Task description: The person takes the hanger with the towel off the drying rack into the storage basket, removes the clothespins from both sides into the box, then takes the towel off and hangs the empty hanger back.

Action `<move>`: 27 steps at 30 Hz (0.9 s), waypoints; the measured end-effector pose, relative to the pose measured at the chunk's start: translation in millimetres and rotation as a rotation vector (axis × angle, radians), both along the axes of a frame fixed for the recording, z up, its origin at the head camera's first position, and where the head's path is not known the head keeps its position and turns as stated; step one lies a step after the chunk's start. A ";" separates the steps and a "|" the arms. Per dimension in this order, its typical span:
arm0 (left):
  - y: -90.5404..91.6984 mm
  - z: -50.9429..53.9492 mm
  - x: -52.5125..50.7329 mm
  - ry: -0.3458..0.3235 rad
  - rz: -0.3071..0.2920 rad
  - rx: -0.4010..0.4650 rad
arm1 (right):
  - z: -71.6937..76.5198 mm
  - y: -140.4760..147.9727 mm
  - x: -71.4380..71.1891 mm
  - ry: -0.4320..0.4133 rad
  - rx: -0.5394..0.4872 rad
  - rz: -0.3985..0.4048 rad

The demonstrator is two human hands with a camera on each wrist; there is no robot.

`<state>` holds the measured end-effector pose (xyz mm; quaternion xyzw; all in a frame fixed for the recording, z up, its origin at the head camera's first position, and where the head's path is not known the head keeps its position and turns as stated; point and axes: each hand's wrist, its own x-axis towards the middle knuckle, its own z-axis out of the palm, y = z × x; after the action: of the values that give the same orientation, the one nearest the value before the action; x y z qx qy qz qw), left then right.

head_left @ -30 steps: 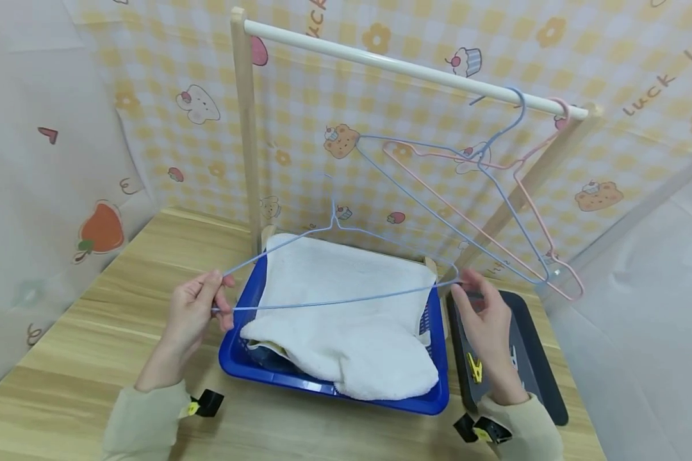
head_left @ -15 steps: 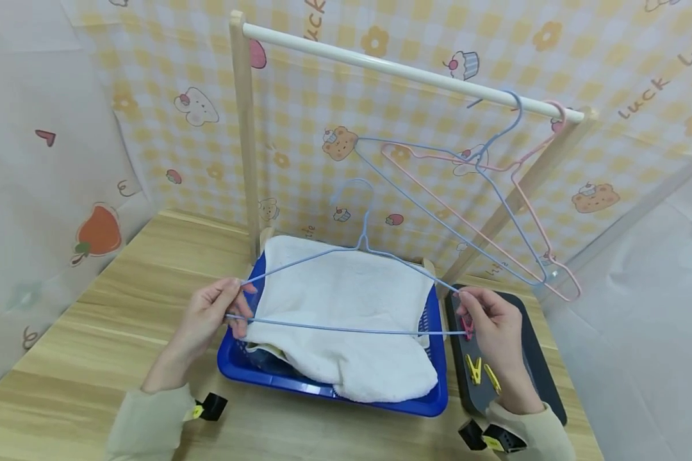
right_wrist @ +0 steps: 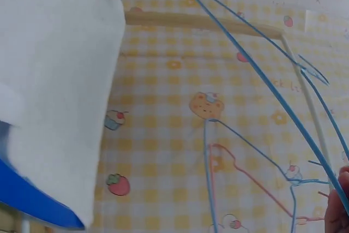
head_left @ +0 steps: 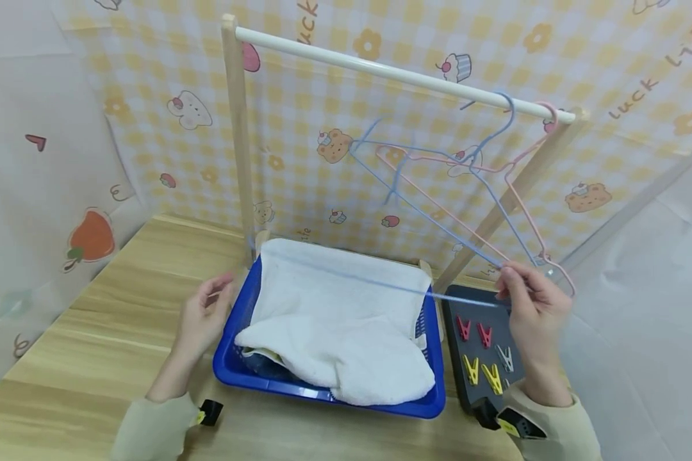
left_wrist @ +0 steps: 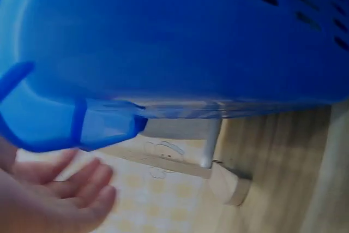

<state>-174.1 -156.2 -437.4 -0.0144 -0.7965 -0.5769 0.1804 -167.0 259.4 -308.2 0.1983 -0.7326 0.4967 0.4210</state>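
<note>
My right hand [head_left: 536, 314] grips a blue clothes hanger [head_left: 467, 300] by its right end, near the clothespin tray. The hanger is motion-blurred in the head view, its long bar crossing above the basket; its frame [right_wrist: 262, 77] shows sharper in the right wrist view. Left of the basket, my left hand [head_left: 204, 314] holds nothing, its fingers [left_wrist: 101, 175] loosely bent below the basket's rim in the left wrist view. A white towel [head_left: 346, 307] covers most of the blue basket [head_left: 288, 386]; something dark shows under its front left fold.
Behind the basket stands a wooden rack with a white rod [head_left: 380, 67]. Another blue hanger [head_left: 484, 142] and a pink hanger [head_left: 525, 211] hang at its right end. To the right, a dark tray [head_left: 474, 346] bears several red, yellow and grey clothespins.
Both hands held the hanger before. My left hand has let go and drawn slightly left; my right hand has carried the hanger right and upward, uncovering clothespins in the tray.
</note>
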 end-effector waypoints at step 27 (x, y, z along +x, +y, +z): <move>-0.2 -16.9 0.8 -0.445 -0.146 0.016 | -3.2 -8.2 -27.5 -0.135 -0.081 -0.225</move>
<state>-173.3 -156.5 -454.3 0.0568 -0.8089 -0.5837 -0.0417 -194.6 251.1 -311.5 0.0638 -0.7561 0.4877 0.4317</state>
